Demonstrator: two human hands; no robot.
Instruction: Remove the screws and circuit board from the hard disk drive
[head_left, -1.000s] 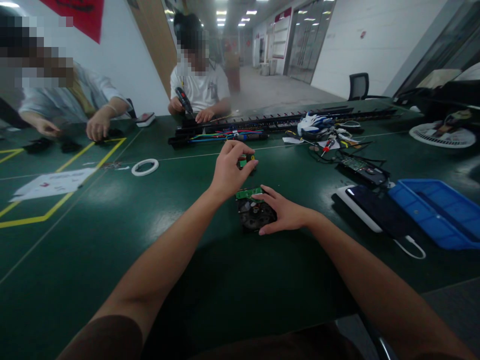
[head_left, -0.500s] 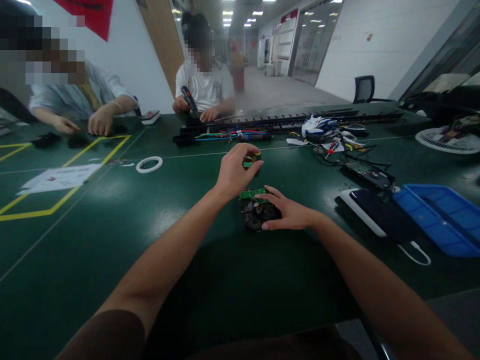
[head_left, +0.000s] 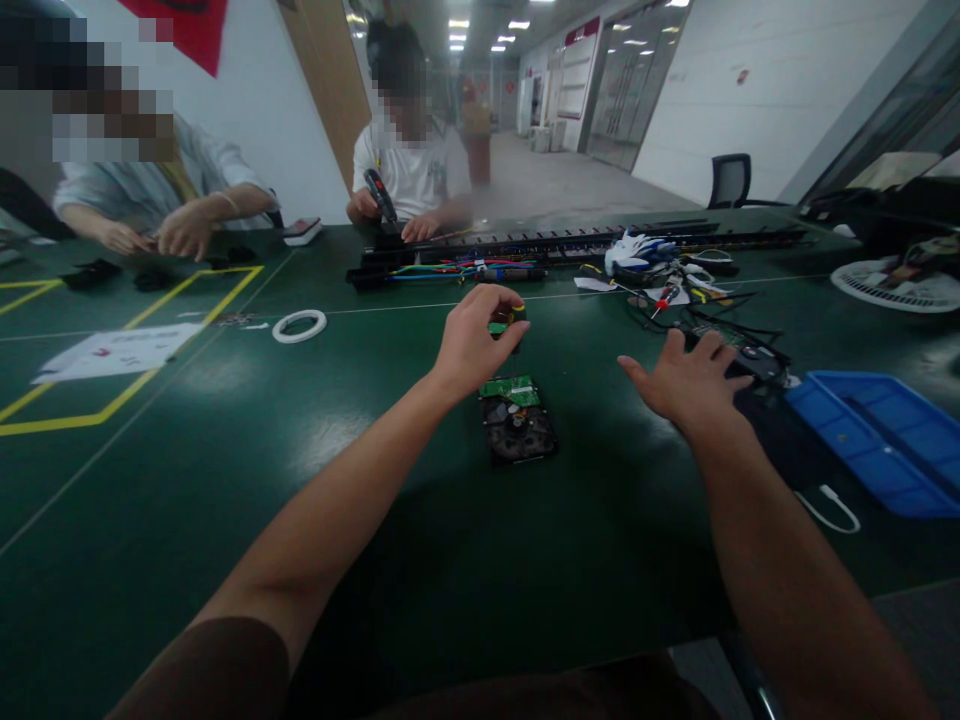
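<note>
Hard disk drive (head_left: pixel 519 432) flat on counter (head_left: pixel 420 530); screwdriver (head_left: pixel 517 314) in left grip.
Left hand (head_left: pixel 474 345) pinches the screwdriver upright at the drive's far end, by the green circuit board (head_left: pixel 511 388); fingers partly hide the handle, and tip contact cannot be determined; right hand (head_left: pixel 694 385) is apart from the drive, grip open, fingers spread, near the blue tray (head_left: pixel 874 440).

1. White wall (head_left: pixel 795 100), right side.
2. Glass doors (head_left: pixel 626 95), farther back.
3. Pale grey floor (head_left: pixel 555 185).
4. Ceiling lights (head_left: pixel 459 23) on, several panels.
5. Black chair (head_left: pixel 730 181) beyond green desk (head_left: pixel 225 440).
6. Red hanging (head_left: pixel 199 32), upper left.
</note>
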